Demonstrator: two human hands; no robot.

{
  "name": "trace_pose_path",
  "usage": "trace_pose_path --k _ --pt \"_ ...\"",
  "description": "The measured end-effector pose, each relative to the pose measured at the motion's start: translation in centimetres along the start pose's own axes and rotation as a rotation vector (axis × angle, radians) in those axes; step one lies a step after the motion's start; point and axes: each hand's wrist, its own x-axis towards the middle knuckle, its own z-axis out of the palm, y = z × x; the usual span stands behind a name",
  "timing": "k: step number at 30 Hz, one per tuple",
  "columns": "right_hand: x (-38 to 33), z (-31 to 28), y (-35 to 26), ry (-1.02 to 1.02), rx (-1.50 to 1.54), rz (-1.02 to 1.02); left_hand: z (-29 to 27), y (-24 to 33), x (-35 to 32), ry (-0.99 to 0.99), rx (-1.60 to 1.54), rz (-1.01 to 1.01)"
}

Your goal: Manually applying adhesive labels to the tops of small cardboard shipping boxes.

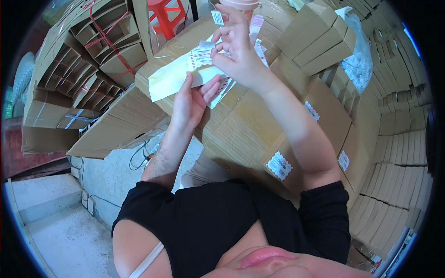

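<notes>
Overhead, left hand (190,104) gripping label sheet (178,78) — right hand (236,51) pinching one sticker (202,54).

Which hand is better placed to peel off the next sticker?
Probably the right hand: its fingertips already pinch a sticker at the label sheet's top edge, while the left hand supports the sheet from below.

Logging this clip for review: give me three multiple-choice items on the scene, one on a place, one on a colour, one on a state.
1. Where does the red plastic stool stand?
A. top of the picture, behind the cartons
B. lower left floor
C. on the person's lap

2. What colour is the sheet under the left hand?
A. blue
B. pale yellow
C. black

3. What is the right hand doing?
A. resting flat on a carton
B. pinching a small label
C. hanging empty

Answers: 1 A, it shows at the top edge; 2 B, the paper is pale yellow; 3 B, fingertips close on the label.
</notes>
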Motion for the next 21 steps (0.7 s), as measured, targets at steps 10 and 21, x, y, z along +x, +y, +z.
trace_pose_path --k 10,21 --pt "-9.5 -12.1 -13.0 0.109 -0.136 0.559 2.1 0.2 -6.7 -0.372 0.075 -0.498" --pt "-20.7 -18.3 -10.4 0.397 -0.326 1.013 13.4 -12.8 4.7 -0.755 0.683 -0.075"
